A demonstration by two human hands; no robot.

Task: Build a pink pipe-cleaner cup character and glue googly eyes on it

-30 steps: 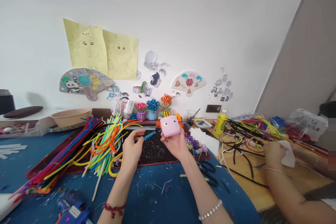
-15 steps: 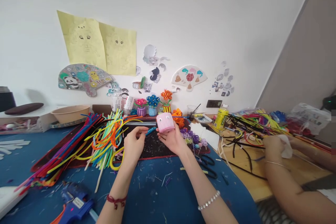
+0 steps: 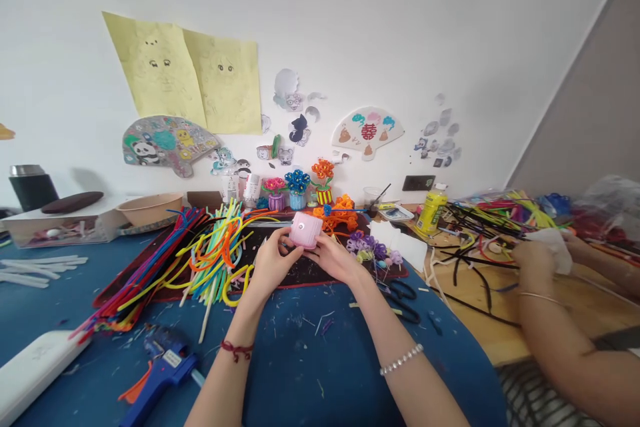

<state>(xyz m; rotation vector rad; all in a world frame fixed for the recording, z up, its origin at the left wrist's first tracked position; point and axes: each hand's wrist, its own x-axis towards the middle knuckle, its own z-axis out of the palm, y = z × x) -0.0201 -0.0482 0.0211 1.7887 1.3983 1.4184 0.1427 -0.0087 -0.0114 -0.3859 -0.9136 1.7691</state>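
Observation:
A small pink fuzzy cup-shaped craft (image 3: 306,229) with a stuck-on googly eye sits between both my hands, tilted onto its side above the dark work mat (image 3: 300,271). My left hand (image 3: 273,263) grips its left side with fingers curled. My right hand (image 3: 334,257) holds its right and underside. A thick spread of coloured pipe cleaners (image 3: 200,253) lies just left of my left hand.
A blue glue gun (image 3: 163,363) lies at the near left on the blue table cover. Black scissors (image 3: 400,297) rest right of my right arm. Another person's hands (image 3: 537,260) work with white material among pipe cleaners at the right. Small flower pots (image 3: 297,192) and a yellow bottle (image 3: 431,209) stand by the wall.
The pink craft came down and tipped sideways. My left hand moved over from the blue piece on the mat and took hold of the craft. The view shifted slightly.

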